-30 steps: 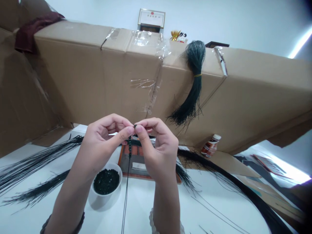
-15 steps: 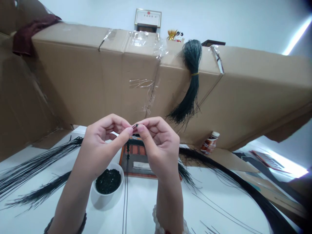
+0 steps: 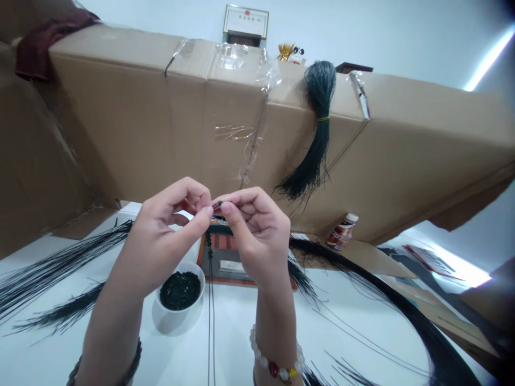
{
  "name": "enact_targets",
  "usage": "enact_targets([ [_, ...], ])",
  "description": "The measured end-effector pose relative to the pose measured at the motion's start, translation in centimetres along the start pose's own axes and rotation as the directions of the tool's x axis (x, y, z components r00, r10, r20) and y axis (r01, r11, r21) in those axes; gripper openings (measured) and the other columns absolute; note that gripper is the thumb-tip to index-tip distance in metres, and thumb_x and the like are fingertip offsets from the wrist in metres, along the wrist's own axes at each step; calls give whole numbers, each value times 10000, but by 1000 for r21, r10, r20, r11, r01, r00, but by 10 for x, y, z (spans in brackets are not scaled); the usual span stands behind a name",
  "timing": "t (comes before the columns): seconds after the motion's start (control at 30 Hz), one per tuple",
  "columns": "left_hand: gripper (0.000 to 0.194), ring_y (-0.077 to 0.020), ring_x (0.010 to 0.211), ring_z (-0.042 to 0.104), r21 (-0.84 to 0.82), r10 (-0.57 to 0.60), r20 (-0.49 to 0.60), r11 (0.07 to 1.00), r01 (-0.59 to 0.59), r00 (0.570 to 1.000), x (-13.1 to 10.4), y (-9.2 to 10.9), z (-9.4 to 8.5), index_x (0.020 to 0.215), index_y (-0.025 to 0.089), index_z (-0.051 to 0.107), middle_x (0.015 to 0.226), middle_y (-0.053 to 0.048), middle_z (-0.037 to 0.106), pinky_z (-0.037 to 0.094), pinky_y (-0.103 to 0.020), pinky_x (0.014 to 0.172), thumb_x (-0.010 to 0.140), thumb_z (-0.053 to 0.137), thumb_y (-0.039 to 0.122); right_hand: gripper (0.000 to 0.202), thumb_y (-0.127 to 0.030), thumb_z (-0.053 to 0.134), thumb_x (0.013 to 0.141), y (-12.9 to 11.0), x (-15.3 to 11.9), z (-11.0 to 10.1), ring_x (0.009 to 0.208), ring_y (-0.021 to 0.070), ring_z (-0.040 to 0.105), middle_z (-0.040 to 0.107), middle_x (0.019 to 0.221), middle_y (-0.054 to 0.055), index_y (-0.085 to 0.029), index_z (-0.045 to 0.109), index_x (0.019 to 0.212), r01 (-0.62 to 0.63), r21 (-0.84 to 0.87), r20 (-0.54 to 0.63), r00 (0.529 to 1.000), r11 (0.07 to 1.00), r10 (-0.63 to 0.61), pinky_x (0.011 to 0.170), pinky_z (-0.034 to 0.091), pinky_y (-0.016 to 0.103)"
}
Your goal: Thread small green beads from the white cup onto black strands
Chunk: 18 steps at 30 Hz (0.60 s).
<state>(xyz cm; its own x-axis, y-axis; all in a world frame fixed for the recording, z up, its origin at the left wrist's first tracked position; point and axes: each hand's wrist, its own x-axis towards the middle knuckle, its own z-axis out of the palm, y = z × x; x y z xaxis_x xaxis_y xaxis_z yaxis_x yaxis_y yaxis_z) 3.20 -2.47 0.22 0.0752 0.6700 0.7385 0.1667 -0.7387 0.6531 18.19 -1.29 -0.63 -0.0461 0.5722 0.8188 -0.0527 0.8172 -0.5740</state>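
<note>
Above the white table, my left hand [image 3: 169, 230] is closed in a pinch on the ends of thin dark cord [image 3: 215, 205]. My right hand [image 3: 261, 236] pinches the same cord close by, at a small dark green bead [image 3: 220, 203] by the thumb tip. The two pinches are slightly apart. Below them, a knotted or beaded dark strand [image 3: 209, 244] hangs, its two long cord tails [image 3: 211, 321] running down toward me. Left of the tails is a white bowl [image 3: 202, 276] filled with tiny dark pieces, too small to make out singly.
Bundles of dark cord lie left [image 3: 72, 262] and right [image 3: 374, 289]. Behind the hands is a reddish-brown framed board [image 3: 225, 257]. A large cardboard wall [image 3: 140, 123] rises beyond, with a tied cord bundle [image 3: 317, 134] draped over it. A brown bottle [image 3: 341, 233] stands at the right.
Both hands have shifted slightly left and up in view, and the gap between the two pinches is a little wider. The camera view has tilted slightly, moving the background too.
</note>
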Motion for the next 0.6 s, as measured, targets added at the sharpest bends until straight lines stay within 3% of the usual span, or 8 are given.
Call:
enact_targets([
  [0.6, 142, -78, 679, 520, 36, -23, 13, 999, 22, 1000, 0, 0, -7, 756, 229, 603, 717, 52, 529, 425, -144, 569, 864, 631, 140, 55, -180, 635, 937, 0, -2, 5, 827, 126, 722, 736, 868, 8, -212, 662, 902, 56, -114, 21, 998, 992, -54, 764, 577, 252],
])
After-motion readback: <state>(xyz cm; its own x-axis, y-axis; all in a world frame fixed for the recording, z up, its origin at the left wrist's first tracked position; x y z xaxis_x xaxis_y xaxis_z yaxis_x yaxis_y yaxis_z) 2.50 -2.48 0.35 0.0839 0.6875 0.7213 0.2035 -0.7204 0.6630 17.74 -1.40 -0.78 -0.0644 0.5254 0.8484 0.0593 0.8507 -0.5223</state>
